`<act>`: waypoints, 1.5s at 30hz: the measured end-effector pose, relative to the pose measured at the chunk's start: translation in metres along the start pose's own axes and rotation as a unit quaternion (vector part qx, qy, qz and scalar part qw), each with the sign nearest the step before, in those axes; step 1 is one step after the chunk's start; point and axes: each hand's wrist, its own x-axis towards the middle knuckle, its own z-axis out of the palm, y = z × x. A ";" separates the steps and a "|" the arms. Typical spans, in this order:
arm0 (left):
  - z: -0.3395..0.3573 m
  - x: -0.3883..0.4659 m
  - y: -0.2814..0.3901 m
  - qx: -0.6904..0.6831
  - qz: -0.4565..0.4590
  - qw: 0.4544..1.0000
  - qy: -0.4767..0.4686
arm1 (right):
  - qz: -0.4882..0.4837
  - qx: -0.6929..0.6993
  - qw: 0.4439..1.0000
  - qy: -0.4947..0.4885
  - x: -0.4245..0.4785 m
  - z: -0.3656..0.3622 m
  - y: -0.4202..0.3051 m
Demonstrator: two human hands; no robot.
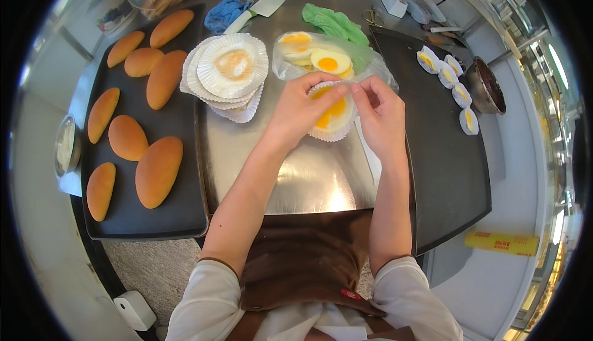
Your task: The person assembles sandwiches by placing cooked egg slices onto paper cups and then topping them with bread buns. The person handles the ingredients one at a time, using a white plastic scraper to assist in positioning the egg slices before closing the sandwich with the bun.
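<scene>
In front of me, over the steel worktop [319, 174], is a white round with a yellow, egg-like centre [336, 115] in a fluted paper liner [334, 136]. My left hand [301, 105] grips it from the left, its thumb across the top. At the upper right rim, my right hand [381, 112] pinches the liner's edge, its thumb near the left one. Just beyond, a clear plastic bag [370, 65] holds several similar rounds [328, 64]. A long white utensil [369, 156] lies partly under my right hand. Fluted paper liners [229, 65], the top one stained, are stacked left.
A dark tray [192, 174] of several buns [159, 172] is on the left. Right, another dark tray [444, 174] bears small wrapped pieces [462, 94] beside a metal bowl [484, 86]. A knife [266, 5], blue cloth [227, 14] and green cloth [337, 22] lie behind.
</scene>
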 end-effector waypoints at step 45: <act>-0.012 -0.001 0.012 0.035 -0.005 0.999 0.019 | -0.108 -0.031 0.993 0.035 0.001 0.009 0.006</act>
